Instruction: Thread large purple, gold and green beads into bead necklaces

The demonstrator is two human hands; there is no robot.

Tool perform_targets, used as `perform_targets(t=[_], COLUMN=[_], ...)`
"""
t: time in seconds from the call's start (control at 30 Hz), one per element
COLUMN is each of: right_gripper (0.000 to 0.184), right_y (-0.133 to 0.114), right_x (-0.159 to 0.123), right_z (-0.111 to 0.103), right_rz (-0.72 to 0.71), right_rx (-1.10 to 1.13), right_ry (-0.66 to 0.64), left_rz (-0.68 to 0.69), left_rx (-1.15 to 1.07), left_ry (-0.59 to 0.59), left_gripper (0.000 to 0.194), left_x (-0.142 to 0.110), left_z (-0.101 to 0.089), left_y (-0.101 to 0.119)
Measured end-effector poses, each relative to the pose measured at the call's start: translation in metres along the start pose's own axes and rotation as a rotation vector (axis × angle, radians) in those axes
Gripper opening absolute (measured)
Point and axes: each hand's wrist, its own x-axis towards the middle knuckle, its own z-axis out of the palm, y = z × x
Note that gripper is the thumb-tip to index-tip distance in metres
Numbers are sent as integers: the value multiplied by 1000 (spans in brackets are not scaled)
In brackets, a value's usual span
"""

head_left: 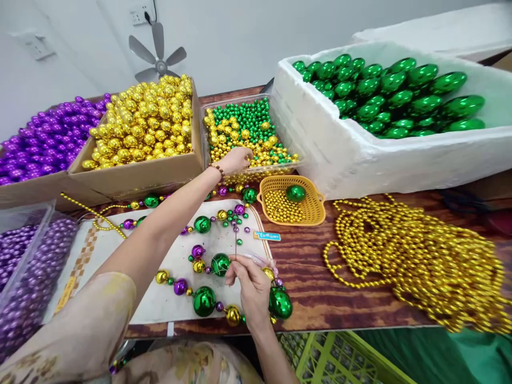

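Note:
My left hand [237,160] reaches over the near edge of a clear plastic tub [296,144] of small gold and green beads. Its fingers are curled together at the beads; whatever they may hold is hidden. Between thumb and fingers, my right hand [251,282] pinches a thin needle [236,242] that points away from me. Close to those fingertips is a green ball bead [220,264]. A strand of green, gold and purple beads [204,301] curves across the white mat [148,298]. Several loose small green and purple beads [232,217] lie beyond the needle.
Cardboard boxes hold purple balls [52,138] and gold balls [148,122]. A foam box [320,138] with green ornaments stands right. An orange basket [320,213] holds gold beads and a green ball. Gold bead strands [416,256] pile at right; purple beads [40,282] fill a left bin.

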Motion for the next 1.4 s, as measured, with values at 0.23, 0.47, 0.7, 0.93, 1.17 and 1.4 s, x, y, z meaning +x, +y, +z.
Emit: perform_targets(t=[0.23, 0.47, 0.7, 0.93, 1.17, 1.4], right_gripper=[15, 17, 24, 20, 17, 19], right_y=[0, -3, -12, -13, 6, 33], right_x=[-2, 9, 24, 43, 24, 7], right_z=[1, 8, 32, 98, 145, 101], right_rz=[15, 75, 108, 82, 177, 163], right_rx=[-33, -9, -6, -63, 36, -285], right_ry=[43, 65, -77, -299, -486, -358], left_rz=[-19, -112, 10, -483, -644, -561], left_rx=[-133, -167, -994, -1657, -1845, -2042], left_ry=[-66, 54, 341, 502, 702, 718], left_gripper=[15, 13, 7, 25, 21, 15], left_x=[24, 28, -82, -288, -361, -358], left_z=[10, 22, -11, 28, 17, 6], left_y=[-5, -5, -9, -34, -58, -67])
